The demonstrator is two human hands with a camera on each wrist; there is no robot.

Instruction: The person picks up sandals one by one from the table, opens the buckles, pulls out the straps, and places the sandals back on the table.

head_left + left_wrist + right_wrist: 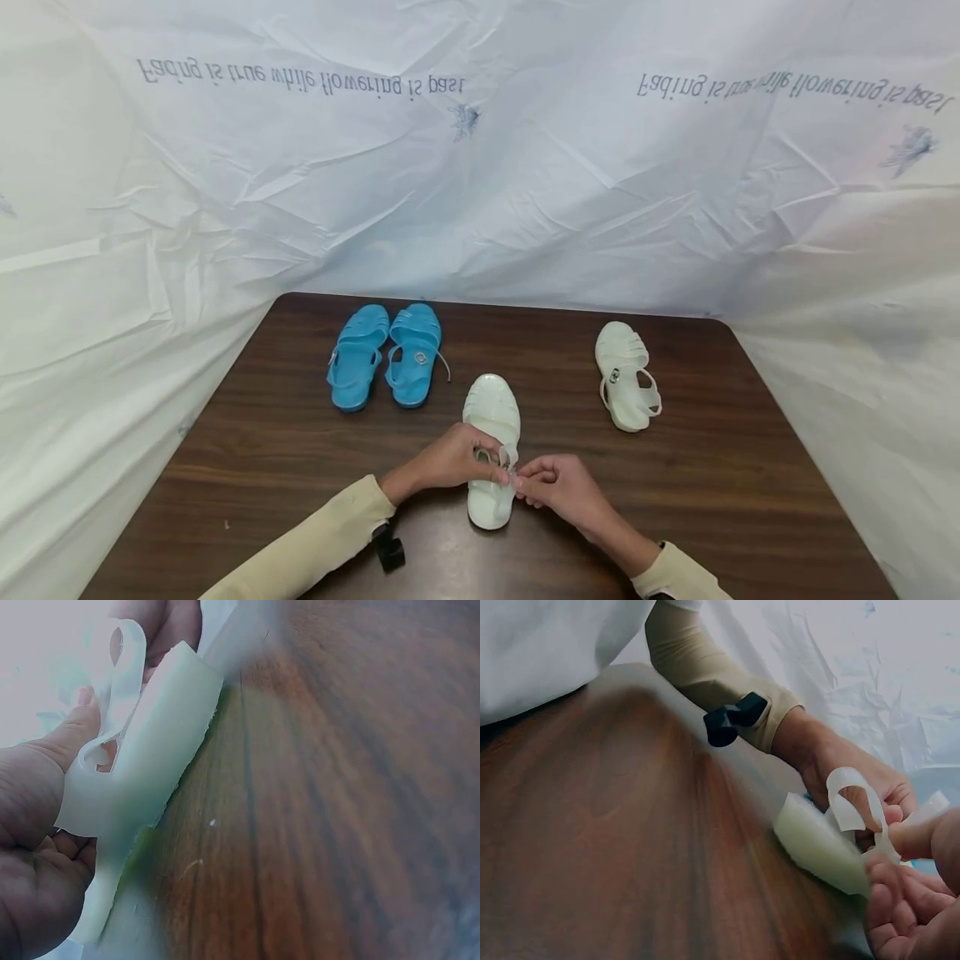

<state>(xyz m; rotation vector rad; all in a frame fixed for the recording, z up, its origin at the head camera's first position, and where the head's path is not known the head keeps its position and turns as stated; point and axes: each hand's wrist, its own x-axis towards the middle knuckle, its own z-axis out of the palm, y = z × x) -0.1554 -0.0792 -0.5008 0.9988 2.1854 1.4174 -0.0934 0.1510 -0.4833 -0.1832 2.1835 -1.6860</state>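
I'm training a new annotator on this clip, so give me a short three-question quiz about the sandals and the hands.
1. True or false: both hands are at the strap of the white sandal nearest the person.
2. How many sandals lie on the table untouched?
A. one
B. two
C. three
3. Fill in: the two sandals lying side by side at the far left are ____ in colour.

Key:
1. True. The left hand and right hand both pinch the strap.
2. C. The blue pair and the other white sandal at the right are untouched.
3. Blue.
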